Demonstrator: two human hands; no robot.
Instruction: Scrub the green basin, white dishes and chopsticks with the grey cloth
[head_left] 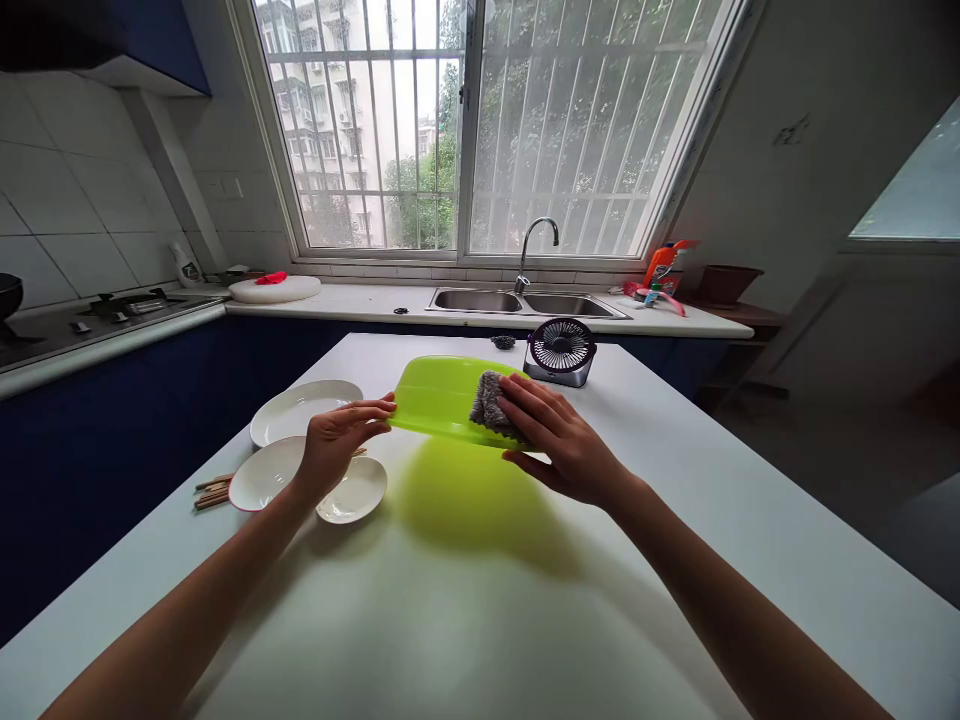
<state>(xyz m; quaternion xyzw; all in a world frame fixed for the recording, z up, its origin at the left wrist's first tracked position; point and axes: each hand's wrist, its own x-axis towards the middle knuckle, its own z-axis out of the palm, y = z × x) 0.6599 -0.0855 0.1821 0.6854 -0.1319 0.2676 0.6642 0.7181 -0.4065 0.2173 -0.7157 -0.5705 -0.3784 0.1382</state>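
Note:
Above the white table, a translucent lime-green plastic tray or shallow basin is held up, tilted toward me. My left hand pinches its left edge between thumb and fingers. Under the fingers of my right hand, a folded grey cloth is pressed against the inner face at the right, with the thumb below the rim. To the left lie a large white plate, a white bowl, a small white dish and several wooden chopsticks. My left forearm passes in front of the bowl and dish.
A small black fan and a dark scrubber stand at the table's far end. Beyond is a counter with a double sink, a faucet, an orange bottle and a round white board. A stove is at left.

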